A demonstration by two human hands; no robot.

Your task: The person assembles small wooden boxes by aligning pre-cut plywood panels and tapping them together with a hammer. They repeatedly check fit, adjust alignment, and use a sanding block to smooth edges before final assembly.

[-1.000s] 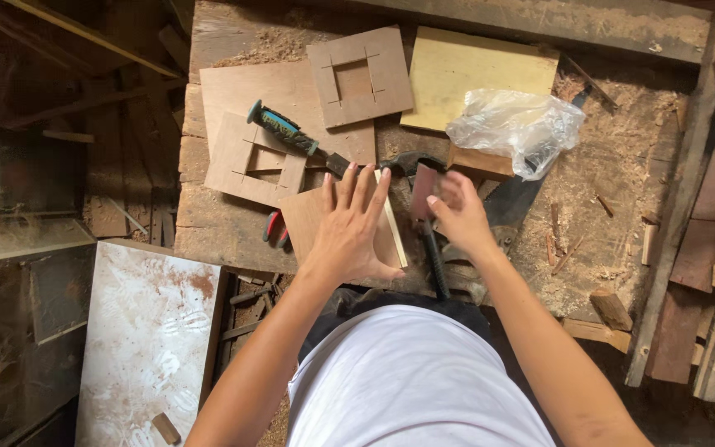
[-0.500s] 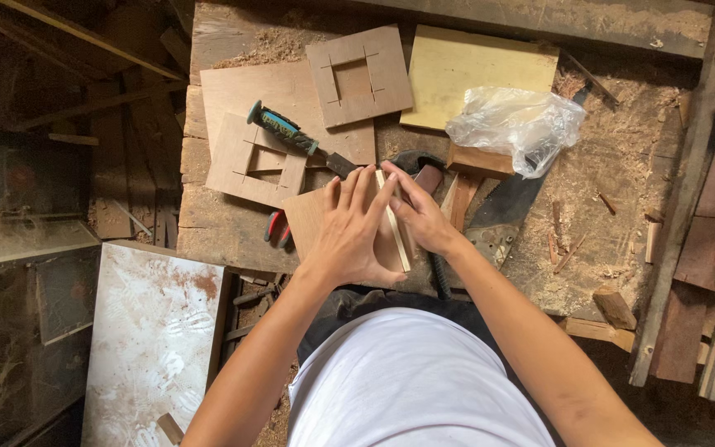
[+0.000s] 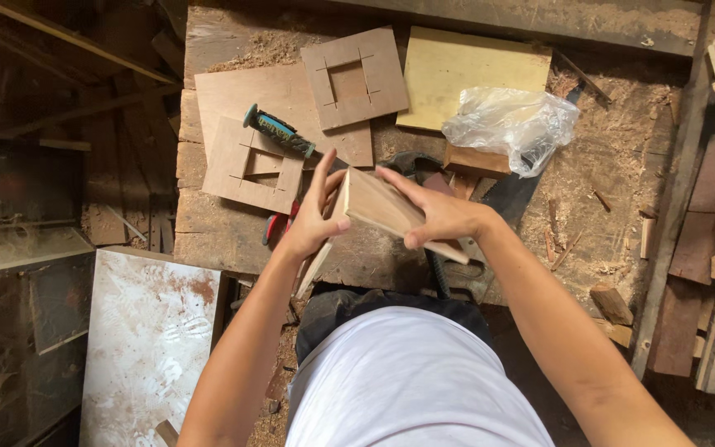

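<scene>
Both of my hands hold a small box of thin wooden panels (image 3: pixel 374 207) lifted off the workbench (image 3: pixel 208 240) and tilted. My left hand (image 3: pixel 312 219) supports its left side with fingers spread upward. My right hand (image 3: pixel 436 217) grips the box from the right, fingers across its top panel. A tool with a blue-green and black handle (image 3: pixel 279 132) lies just behind my left hand. It rests on a square plywood piece with a cut-out centre (image 3: pixel 251 164).
A second square frame piece (image 3: pixel 356 79), a large plywood sheet (image 3: pixel 283 91), a yellowish board (image 3: pixel 465 70) and a clear plastic bag (image 3: pixel 513 124) lie on the sawdust-covered bench. Wood offcuts (image 3: pixel 705 223) pile at the right. A stained white panel (image 3: pixel 146 339) stands at lower left.
The wooden piece was pressed flat on the bench under my left palm. My right hand came over to it, and both hands have lifted and tilted it up.
</scene>
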